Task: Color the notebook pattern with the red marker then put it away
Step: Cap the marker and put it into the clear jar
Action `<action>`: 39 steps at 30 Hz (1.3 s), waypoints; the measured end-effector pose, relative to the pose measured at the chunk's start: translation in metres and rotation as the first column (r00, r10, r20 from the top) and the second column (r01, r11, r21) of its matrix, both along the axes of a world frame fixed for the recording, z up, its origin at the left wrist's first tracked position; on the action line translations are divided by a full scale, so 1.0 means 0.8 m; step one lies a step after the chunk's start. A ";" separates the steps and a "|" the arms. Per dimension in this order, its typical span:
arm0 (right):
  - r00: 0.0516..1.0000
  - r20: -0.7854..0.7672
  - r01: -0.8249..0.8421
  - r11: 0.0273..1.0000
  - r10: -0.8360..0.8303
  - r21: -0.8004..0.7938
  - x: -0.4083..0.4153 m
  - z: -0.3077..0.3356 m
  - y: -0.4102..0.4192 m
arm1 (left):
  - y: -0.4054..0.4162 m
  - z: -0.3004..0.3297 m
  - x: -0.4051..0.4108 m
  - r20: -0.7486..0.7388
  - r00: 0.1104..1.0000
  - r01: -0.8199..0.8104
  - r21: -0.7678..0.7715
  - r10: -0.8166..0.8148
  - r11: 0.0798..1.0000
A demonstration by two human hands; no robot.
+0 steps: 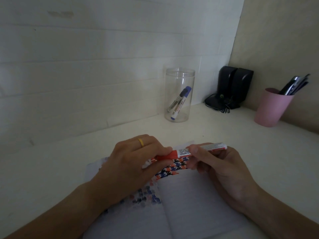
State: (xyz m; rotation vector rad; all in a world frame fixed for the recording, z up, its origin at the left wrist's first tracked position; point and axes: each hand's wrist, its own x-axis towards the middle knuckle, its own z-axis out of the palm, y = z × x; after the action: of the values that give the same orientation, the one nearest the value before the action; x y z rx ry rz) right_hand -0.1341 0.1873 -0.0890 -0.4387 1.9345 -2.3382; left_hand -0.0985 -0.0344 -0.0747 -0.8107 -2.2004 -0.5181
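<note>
Showing red marker (198, 150) held level just above the open notebook (189, 200), long axis running left to right, red cap end toward the left hand (136, 163), white barrel toward the right hand (222, 168). Left fingers closed around the red cap; right thumb and fingers closed on the barrel. Cap apparently seated on the barrel, so either uncapping or capping, judged from the grip alone; cannot tell which. Coloured pattern (174, 168) in red, blue and black directly beneath the marker, part hidden under the left hand. Clear jar (179, 95) with two other markers upright on the surface (69, 166) beyond, well apart, roughly straight ahead of the marker; right hand probably the one to carry it there. Pink cup (272, 109) with pens far right
</note>
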 end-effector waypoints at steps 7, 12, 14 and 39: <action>0.999 0.038 -0.034 0.995 0.038 -0.093 0.000 0.005 -0.001 | -0.007 0.012 -0.005 0.029 0.994 -0.107 0.008 0.107 0.994; 0.966 -0.230 0.160 0.973 -0.119 0.168 -0.007 0.011 0.013 | -0.019 0.009 -0.009 0.069 0.991 -0.119 -0.006 0.119 0.993; 0.934 -0.351 0.179 0.934 -0.064 0.308 -0.002 0.014 0.009 | -0.019 0.007 -0.010 0.093 0.991 -0.092 -0.009 0.093 0.996; 0.970 0.098 0.213 0.973 -0.221 0.086 -0.053 0.079 -0.018 | -0.037 -0.026 -0.027 0.457 0.889 0.054 -0.141 0.016 0.989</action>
State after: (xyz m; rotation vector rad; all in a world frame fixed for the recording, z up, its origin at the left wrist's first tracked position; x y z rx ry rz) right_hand -0.1766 0.1733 -0.0255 -0.0968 2.1065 -2.3470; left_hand -0.1202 -0.0641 -0.0954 -0.8547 -2.6962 -0.6079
